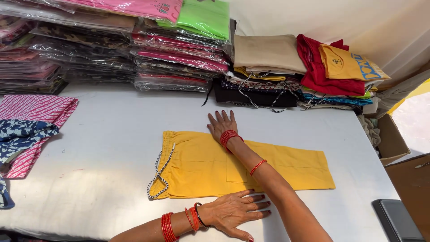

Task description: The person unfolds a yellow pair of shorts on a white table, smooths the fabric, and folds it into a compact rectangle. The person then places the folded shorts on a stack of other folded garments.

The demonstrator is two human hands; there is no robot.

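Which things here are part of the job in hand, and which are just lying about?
In hand:
yellow trousers
drawstring
left hand
right hand

Lying about:
bagged garment stacks
folded clothes pile
striped pink cloth
cardboard box

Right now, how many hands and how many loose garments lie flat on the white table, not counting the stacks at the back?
Hands: 2, left hand and right hand, both on the yellow shorts
Yellow garments: 1
Pink striped garments: 1
Blue patterned garments: 1
Total: 5
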